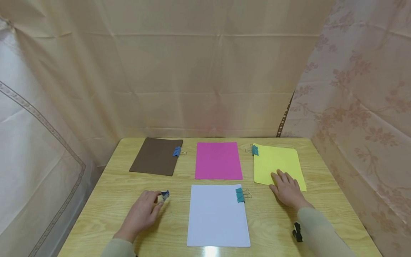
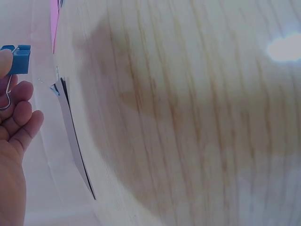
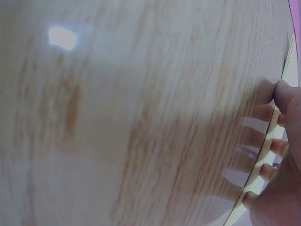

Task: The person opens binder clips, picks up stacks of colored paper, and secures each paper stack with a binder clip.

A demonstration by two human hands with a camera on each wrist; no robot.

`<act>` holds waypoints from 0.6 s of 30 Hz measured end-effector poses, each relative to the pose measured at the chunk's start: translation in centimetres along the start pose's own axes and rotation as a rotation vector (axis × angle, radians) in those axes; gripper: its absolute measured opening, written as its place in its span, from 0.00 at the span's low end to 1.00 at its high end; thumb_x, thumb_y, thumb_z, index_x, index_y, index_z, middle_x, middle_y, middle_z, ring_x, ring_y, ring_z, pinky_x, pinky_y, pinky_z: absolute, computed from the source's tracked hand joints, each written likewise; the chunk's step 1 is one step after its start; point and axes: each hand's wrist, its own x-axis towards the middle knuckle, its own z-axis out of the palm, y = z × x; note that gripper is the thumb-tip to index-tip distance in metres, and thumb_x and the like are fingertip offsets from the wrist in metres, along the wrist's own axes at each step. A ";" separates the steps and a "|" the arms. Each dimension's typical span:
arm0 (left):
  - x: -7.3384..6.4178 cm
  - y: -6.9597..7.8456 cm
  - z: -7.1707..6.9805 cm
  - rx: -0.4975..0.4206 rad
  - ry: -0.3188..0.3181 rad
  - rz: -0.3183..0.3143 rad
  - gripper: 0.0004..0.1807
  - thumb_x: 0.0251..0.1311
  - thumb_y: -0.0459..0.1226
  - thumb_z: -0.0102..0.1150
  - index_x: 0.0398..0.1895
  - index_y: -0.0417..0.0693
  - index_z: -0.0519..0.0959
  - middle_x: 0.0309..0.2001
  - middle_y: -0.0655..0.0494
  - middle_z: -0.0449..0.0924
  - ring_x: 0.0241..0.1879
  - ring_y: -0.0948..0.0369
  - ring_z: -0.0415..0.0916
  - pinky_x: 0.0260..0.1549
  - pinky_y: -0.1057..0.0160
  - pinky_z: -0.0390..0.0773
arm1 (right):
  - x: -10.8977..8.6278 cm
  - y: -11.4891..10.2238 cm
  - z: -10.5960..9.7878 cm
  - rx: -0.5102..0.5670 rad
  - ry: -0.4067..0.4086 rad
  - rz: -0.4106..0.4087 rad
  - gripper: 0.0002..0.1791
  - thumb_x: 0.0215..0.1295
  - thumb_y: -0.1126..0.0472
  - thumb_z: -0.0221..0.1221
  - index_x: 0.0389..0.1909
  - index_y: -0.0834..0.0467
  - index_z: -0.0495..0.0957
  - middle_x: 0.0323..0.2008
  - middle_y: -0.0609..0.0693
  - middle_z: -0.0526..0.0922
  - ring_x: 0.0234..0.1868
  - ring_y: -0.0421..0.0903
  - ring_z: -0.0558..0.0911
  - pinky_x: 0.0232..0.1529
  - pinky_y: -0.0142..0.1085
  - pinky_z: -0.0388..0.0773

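Observation:
My left hand (image 1: 140, 213) pinches a blue binder clip (image 1: 165, 195) between thumb and fingers, above the table left of the white paper stack (image 1: 216, 221). In the left wrist view the clip (image 2: 21, 62) shows its blue body and a wire handle hanging by the fingers. On the right, my right hand (image 1: 287, 191) rests with spread fingers on the near edge of a yellow paper stack (image 1: 276, 160). A teal binder clip (image 1: 255, 150) grips that stack's far left corner. The right wrist view shows the thumb (image 3: 281, 94) at the paper's edge.
A brown stack (image 1: 155, 157) with a blue clip (image 1: 177, 151) lies at the back left, a magenta sheet or stack (image 1: 218, 160) at the back middle. Another teal clip (image 1: 240, 195) holds the white stack's right edge. A small black object (image 1: 297, 232) shows beside the right sleeve.

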 end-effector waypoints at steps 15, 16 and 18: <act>0.0 -0.1 -0.1 0.028 -0.009 -0.017 0.16 0.60 0.31 0.69 0.51 0.37 0.79 0.36 0.54 0.79 0.37 0.62 0.72 0.35 0.59 0.78 | 0.0 0.2 0.2 0.012 0.010 -0.002 0.30 0.79 0.52 0.52 0.74 0.63 0.61 0.74 0.71 0.55 0.72 0.78 0.52 0.65 0.77 0.49; 0.0 -0.1 -0.1 0.030 -0.003 -0.010 0.16 0.60 0.31 0.70 0.51 0.37 0.79 0.37 0.53 0.80 0.37 0.62 0.72 0.35 0.59 0.78 | 0.0 0.2 0.2 0.012 0.013 -0.003 0.30 0.79 0.52 0.52 0.73 0.63 0.61 0.74 0.71 0.55 0.72 0.78 0.52 0.65 0.77 0.49; 0.1 -0.1 -0.2 0.036 0.012 0.007 0.16 0.59 0.30 0.70 0.50 0.36 0.80 0.37 0.52 0.81 0.37 0.61 0.73 0.35 0.59 0.78 | 0.0 0.2 0.2 0.010 0.015 -0.004 0.30 0.79 0.52 0.52 0.73 0.63 0.61 0.74 0.71 0.55 0.72 0.78 0.53 0.64 0.77 0.50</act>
